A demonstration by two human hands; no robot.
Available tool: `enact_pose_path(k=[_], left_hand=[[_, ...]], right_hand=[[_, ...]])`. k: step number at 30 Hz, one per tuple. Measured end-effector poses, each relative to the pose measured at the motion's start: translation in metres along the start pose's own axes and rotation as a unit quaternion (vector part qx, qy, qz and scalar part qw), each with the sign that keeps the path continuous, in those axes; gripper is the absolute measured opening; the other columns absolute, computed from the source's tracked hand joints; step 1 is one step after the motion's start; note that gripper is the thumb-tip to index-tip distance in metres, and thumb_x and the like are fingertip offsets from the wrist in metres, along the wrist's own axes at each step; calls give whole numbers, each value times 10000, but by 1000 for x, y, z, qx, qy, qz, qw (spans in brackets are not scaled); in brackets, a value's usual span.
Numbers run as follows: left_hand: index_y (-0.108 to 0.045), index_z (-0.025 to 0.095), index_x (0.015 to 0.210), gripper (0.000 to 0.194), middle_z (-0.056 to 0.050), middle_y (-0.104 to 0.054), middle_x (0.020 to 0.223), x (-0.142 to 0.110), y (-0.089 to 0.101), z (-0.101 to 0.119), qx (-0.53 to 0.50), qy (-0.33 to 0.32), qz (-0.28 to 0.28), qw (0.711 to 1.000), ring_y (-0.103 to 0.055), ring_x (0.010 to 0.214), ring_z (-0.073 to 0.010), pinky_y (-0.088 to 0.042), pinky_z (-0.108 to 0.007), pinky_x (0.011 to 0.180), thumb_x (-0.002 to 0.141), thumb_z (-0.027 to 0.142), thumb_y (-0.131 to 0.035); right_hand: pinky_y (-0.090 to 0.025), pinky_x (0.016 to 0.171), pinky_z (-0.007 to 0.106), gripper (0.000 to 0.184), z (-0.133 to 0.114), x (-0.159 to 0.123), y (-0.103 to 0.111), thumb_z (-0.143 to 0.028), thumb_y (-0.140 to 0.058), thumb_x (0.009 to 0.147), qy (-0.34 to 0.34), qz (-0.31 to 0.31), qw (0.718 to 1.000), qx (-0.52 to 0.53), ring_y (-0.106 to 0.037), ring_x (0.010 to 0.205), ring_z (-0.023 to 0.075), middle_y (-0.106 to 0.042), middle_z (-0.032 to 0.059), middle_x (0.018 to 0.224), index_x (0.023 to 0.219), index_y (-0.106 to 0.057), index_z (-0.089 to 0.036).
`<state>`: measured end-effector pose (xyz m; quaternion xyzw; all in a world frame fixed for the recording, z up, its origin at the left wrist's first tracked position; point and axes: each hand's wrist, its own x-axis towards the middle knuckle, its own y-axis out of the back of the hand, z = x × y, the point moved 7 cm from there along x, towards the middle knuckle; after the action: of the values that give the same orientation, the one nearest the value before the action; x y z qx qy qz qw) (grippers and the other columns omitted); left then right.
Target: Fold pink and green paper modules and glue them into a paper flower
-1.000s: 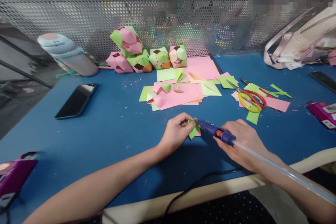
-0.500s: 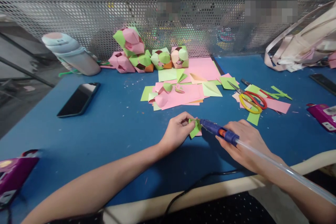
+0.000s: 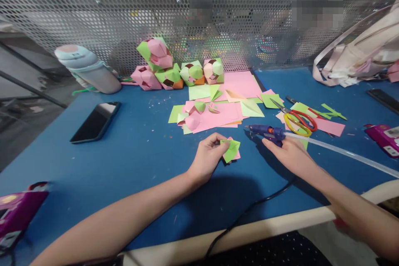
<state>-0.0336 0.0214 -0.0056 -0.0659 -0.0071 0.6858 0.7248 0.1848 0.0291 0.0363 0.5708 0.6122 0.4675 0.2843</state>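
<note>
My left hand pinches a small folded green and pink paper piece just above the blue table. To its right, my right hand grips a blue glue gun with a clear glue stick trailing out of its back. The gun's nozzle points left and sits a short way up and right of the paper piece, apart from it. A black cord runs from the gun over the table's front edge.
Loose pink and green sheets lie behind my hands, with folded paper balls against the mesh wall. Scissors rest at the right, a black phone and a bottle at the left. Purple devices sit at both table sides.
My right hand has lifted the glue gun up and to the right, away from the paper piece. My left hand keeps its hold on the piece.
</note>
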Motion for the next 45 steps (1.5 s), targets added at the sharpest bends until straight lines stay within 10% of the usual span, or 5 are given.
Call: enact_pose_path(k=[9,17,25,33,45], left_hand=[[-540,168,754,179,-2,-624,578,-7,-10,-5,-88,52,-34,994,-626,514,-172,-460,-261,470,794,303,-650],[-542,171,745,167,-2,-638,586,-17,-18,-7,-77,72,-44,994,-617,508,-160,-460,-262,487,794,297,-641],[-591,158,764,177,3,-645,662,-30,-25,-3,-18,51,-62,997,-586,594,-122,-441,-241,580,793,318,-660],[-594,155,749,165,-2,-635,647,-34,-29,3,27,69,-86,993,-585,611,-127,-450,-246,609,819,301,-624],[-619,160,754,148,5,-609,646,-32,-29,-1,8,106,-85,991,-577,623,-128,-466,-247,613,813,295,-607]], right_hand=[[-470,724,341,387,14,2,-11,-483,-435,895,9,-2,999,-52,-641,886,281,-693,96,930,988,-666,-187],[-450,750,346,303,16,-37,26,-484,-491,885,-20,33,998,-50,-625,817,235,-658,60,837,912,-577,-195],[-467,661,254,108,-52,-40,3,-303,-544,877,66,-83,965,241,-564,734,134,-603,15,821,924,-571,-210],[-409,540,207,132,-58,-18,-28,-277,-555,854,8,-134,916,377,-504,591,91,-559,-31,648,769,-574,-178],[-412,552,204,76,-57,-21,-27,-234,-552,853,47,-89,923,370,-490,591,88,-543,-37,658,804,-593,-192]])
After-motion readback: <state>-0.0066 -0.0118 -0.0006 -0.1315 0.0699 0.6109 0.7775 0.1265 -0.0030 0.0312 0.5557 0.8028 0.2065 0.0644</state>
